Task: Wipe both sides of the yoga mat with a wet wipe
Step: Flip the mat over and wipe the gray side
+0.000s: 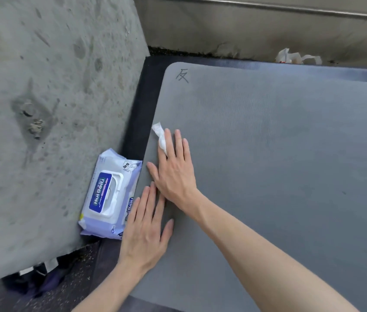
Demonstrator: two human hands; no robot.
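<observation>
Concrete, grey and pitted, forms one slab point(43, 109) filling the left of the view, with one crusted pit in its surface. Just right of its lower edge lies one pack of wet wipes point(108, 197), white and lilac with a blue label and its flip lid closed, resting beside the mat's left border. One dark underlay point(142, 104) shows as a strip between slab and mat and continues along the mat's far edge. One grey yoga mat point(279, 154) lies flat over it, occupying the centre and right; one handwritten character point(182, 75) is marked near its far left corner. Two bare hands rest on the mat near its left border. One, the left hand point(145, 230), lies flat with fingers straight and close together, palm down, holding nothing. Just beyond it, with the fingertips of the left nearly touching it, the right hand point(174, 172) presses palm down with fingers extended, and one crumpled white wet wipe point(160, 136) is pinned under its forefinger side, one end protruding toward the mat's edge. Farthest right, at the top, one piece of crumpled white litter point(297, 57) lies against one stained wall point(245, 30).
</observation>
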